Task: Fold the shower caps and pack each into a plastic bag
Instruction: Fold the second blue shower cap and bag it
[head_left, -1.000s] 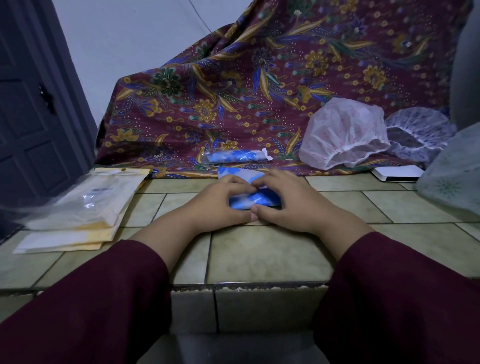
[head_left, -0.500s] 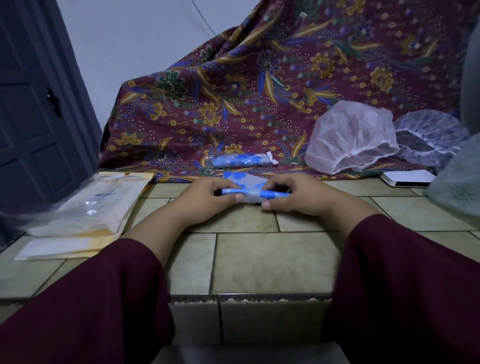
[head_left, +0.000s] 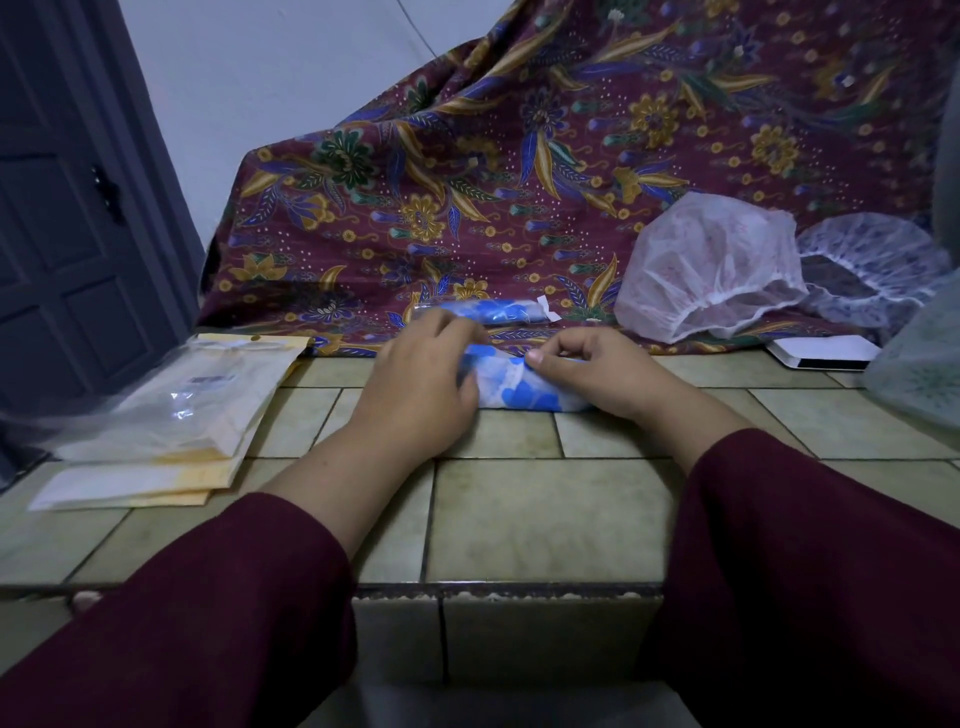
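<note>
A blue-and-white shower cap (head_left: 524, 387), rolled into a short bundle, lies on the tiled counter (head_left: 545, 519). My left hand (head_left: 421, 384) grips its left end with curled fingers. My right hand (head_left: 592, 364) pinches its upper right part between thumb and fingers. Behind them, on the patterned cloth (head_left: 519, 182), rests a packed blue cap in a clear bag (head_left: 493, 312). A pink shower cap (head_left: 706, 270) and a lilac one (head_left: 872, 270) sit unfolded at the right. A stack of plastic bags (head_left: 171, 415) lies at the left.
A white flat box (head_left: 821, 353) sits behind the right hand. A pale green cap or bag (head_left: 919, 364) fills the right edge. A dark door (head_left: 62, 208) stands at the left. The counter's front edge runs below my forearms.
Both hands have moved away from me toward the cloth, rolling the blue cap into a thicker bundle. The camera has tilted slightly.
</note>
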